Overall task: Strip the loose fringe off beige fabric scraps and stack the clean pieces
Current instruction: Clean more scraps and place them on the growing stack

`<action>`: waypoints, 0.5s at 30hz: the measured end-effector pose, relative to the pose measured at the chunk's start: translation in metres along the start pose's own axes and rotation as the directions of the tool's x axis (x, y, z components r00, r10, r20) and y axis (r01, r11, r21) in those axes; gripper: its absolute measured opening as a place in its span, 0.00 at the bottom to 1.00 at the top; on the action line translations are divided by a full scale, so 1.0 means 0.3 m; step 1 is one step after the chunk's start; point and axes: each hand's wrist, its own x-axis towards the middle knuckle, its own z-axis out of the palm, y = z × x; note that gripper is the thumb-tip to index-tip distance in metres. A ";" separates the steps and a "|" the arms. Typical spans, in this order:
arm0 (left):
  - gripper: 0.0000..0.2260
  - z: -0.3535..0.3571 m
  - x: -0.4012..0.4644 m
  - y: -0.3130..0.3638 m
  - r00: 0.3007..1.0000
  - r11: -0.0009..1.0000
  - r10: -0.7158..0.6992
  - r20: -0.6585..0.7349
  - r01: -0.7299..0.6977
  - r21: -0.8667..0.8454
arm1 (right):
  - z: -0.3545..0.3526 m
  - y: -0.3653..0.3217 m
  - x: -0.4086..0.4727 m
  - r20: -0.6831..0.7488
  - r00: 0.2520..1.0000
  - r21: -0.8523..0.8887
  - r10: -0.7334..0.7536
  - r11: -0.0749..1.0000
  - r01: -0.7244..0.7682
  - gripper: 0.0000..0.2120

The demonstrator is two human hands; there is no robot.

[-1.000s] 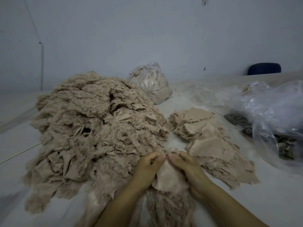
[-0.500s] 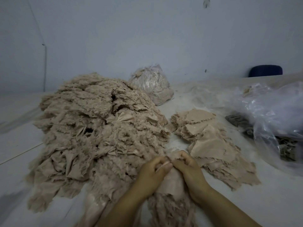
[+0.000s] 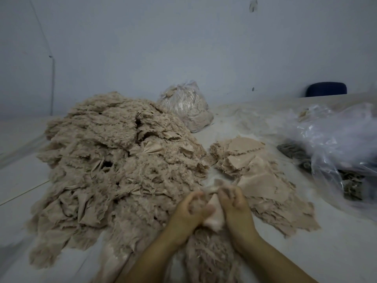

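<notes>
A big heap of fringed beige scraps [image 3: 114, 160] covers the left and middle of the table. To its right lies a flatter stack of clean beige pieces [image 3: 259, 176]. Low in the middle, my left hand [image 3: 189, 213] and my right hand [image 3: 234, 209] both grip one beige scrap [image 3: 214, 215], which is bunched between them. Fuzz sticks out of my left fist. A pile of pulled fringe [image 3: 208, 256] lies under my wrists.
A clear plastic bag stuffed with beige fluff [image 3: 185, 105] stands at the back. A large crumpled clear bag [image 3: 342, 144] with dark scraps [image 3: 293, 152] under it fills the right side. A blue chair back [image 3: 326, 91] shows behind the white table [image 3: 336, 252].
My hands have drawn closer and curled tighter; the scrap, held flat a second ago, is now bunched up between them. The piles have not moved.
</notes>
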 end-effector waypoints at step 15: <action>0.10 -0.027 -0.004 0.000 0.987 0.942 0.153 -0.039 -0.134 0.308 | -0.034 -0.022 0.010 -0.011 0.998 -0.081 -0.067 0.995 0.066 0.12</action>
